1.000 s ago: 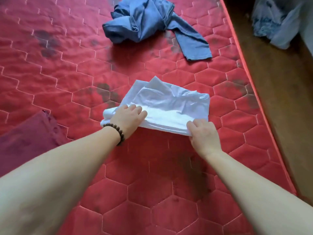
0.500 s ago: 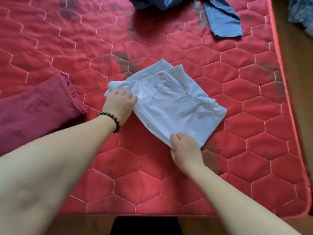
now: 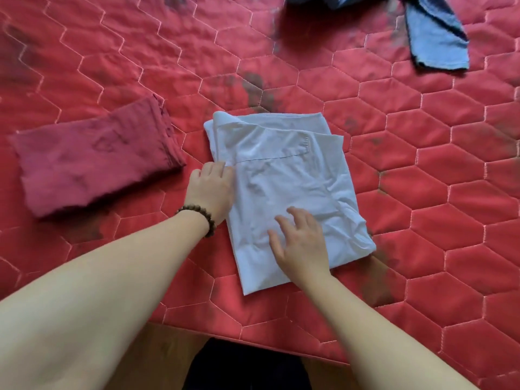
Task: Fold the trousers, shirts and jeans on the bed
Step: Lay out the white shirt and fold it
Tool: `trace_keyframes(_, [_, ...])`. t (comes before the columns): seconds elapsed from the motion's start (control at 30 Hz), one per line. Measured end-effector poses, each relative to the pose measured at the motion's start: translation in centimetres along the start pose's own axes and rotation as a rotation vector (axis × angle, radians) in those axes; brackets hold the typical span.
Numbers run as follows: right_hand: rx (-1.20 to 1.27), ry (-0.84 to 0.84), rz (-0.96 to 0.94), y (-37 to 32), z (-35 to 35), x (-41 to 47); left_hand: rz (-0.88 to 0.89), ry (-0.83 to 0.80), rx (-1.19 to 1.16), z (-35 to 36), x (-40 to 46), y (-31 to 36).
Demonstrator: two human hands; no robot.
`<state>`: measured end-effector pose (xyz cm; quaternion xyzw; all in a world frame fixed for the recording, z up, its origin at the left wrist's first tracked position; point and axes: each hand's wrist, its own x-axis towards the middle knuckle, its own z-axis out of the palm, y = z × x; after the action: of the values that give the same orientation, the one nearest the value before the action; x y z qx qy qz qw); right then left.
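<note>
Standing at: near edge of the bed point(image 3: 464, 319), a red mattress quilted in hexagons with dark smudges; a strip of wooden floor point(image 3: 166, 353) and something dark show just below the edge.
Right hand point(image 3: 302, 242): lies flat on the near part of the white shirt point(image 3: 284, 170), fingers spread and straight, pointing away and leftward; nothing is gripped, palm down on the cloth.
Left hand point(image 3: 209, 188): at the shirt's left edge, about midway along it, fingers curled at the cloth edge; fingertips meet the fabric, but whether they pinch a layer or only press against it I cannot tell.
Bracelet point(image 3: 200, 219): dark wooden beads around the left wrist.
White shirt, state: folded into a rough rectangle, lying flat on the mattress, long axis running away from the viewer and tilted slightly; several layers show stepped at the far end, a stitched seam crosses the upper half, creases mark the near right part.
Maroon garment point(image 3: 92, 161): folded, flat on the mattress left of the shirt, near it but apart; type unclear.
Blue garment point(image 3: 434, 40): unfolded, at the far right, cut off by the top of the view, well apart from the shirt; one loose end trails toward the viewer.
</note>
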<state>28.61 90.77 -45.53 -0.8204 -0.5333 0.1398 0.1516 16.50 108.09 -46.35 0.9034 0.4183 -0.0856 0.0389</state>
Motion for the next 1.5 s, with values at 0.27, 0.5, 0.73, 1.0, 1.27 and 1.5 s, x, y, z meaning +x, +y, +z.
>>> trace_keyframes(0.27, [-0.167, -0.218, 0.168, 7.1, -1.9, 6.2, -0.448, 0.057, -0.766, 0.6, -1.9, 4.1])
trace_keyframes(0.5, [-0.146, -0.211, 0.292, 8.6, -3.4, 7.0, -0.797, -0.064, -0.877, 1.6, -3.3, 4.9])
trace_keyframes(0.73, [-0.109, -0.198, 0.242, 9.4, -3.7, 7.8, -0.870, 0.027, -0.752, 1.6, -4.4, 4.9])
trace_keyframes(1.0, [0.336, -0.170, 0.518, 10.4, -3.7, 15.4, -0.895, 0.175, -1.366, 0.9, 4.2, 0.5])
trace_keyframes(1.27, [0.493, 0.040, 0.363, 11.7, -4.2, 13.9, -0.871, 0.236, -1.703, -1.1, 9.6, -0.8])
trace_keyframes(1.5, [0.054, 0.218, 0.354, 11.6, -4.7, 13.4, -0.498, 0.343, -0.770, -2.4, 11.3, 1.9])
